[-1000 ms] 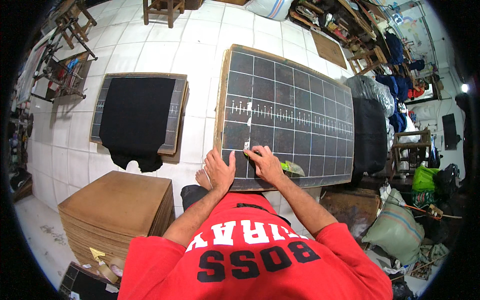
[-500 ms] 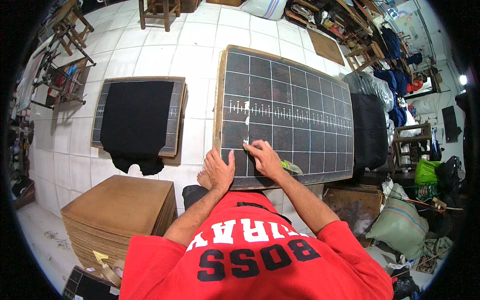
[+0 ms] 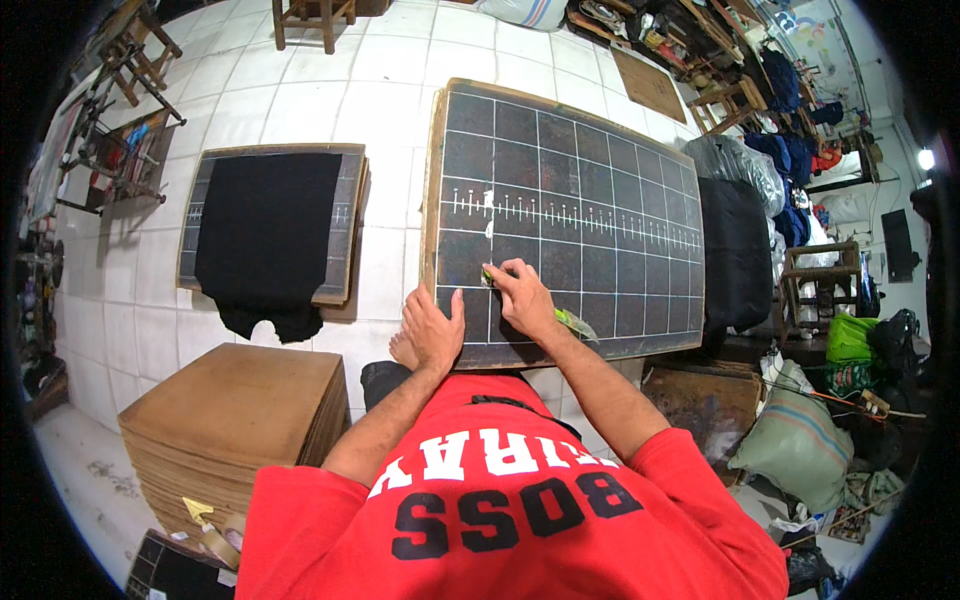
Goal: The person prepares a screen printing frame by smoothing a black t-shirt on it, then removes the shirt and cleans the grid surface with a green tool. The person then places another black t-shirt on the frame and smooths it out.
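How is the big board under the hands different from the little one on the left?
The big board is wider and longer; the small board is littler.
The big board's grid shows mostly uncovered, while black cloth hides most of the small board.
The left hand and right hand are at the big board; neither touches the small board.
Both are dark with white lines.
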### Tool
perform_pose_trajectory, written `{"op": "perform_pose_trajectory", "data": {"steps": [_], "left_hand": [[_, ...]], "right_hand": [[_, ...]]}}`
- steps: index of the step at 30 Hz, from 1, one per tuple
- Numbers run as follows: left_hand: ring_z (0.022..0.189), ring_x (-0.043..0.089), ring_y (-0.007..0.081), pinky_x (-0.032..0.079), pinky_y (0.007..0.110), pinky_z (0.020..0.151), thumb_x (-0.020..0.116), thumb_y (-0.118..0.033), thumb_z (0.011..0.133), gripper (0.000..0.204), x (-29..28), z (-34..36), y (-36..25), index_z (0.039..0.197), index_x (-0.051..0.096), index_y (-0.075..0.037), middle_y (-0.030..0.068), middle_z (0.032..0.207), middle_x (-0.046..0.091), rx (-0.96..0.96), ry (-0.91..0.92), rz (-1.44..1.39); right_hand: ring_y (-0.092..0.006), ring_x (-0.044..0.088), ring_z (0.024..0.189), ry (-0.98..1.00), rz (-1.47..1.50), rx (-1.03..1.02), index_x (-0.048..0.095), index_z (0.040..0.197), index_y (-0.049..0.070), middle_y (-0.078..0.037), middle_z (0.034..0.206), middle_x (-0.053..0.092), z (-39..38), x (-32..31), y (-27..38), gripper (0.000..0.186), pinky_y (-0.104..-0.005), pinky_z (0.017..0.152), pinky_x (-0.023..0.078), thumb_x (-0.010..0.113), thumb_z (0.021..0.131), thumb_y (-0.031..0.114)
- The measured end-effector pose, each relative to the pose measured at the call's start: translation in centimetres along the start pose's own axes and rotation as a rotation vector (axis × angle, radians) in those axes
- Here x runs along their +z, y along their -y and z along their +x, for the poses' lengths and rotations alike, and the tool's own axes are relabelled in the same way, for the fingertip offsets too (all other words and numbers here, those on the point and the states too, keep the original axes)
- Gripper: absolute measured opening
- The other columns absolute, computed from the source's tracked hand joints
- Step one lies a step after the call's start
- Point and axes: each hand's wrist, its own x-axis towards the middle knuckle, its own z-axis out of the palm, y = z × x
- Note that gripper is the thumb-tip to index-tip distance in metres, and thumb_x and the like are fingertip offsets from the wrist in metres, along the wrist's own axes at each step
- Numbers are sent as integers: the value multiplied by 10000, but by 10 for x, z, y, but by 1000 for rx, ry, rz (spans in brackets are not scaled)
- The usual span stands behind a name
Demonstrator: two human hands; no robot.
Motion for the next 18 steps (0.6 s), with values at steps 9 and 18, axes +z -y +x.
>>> {"op": "perform_pose_trajectory", "data": {"steps": [9,18], "left_hand": [[1275,542,418,429,559,1070,672,-530,1017,751,-2,-2,-1,1485,493,29,236,1362,569,-32,29,-30],[1304,527,422,425,562,1085,656,-525,1027,757,-2,0,0,1507,477,31,236,1380,564,-27,36,-27]], "right_hand": [[-312,626,1096,84,-108,-48,672,1437,209,-80,1224,621,-31,-7,6,615,-445,841,614,687,859,-1],[-323,636,1090,56,-134,1,654,1452,236,-78,1216,614,-1,-6,-2,629,-444,829,622,674,866,10]]}}
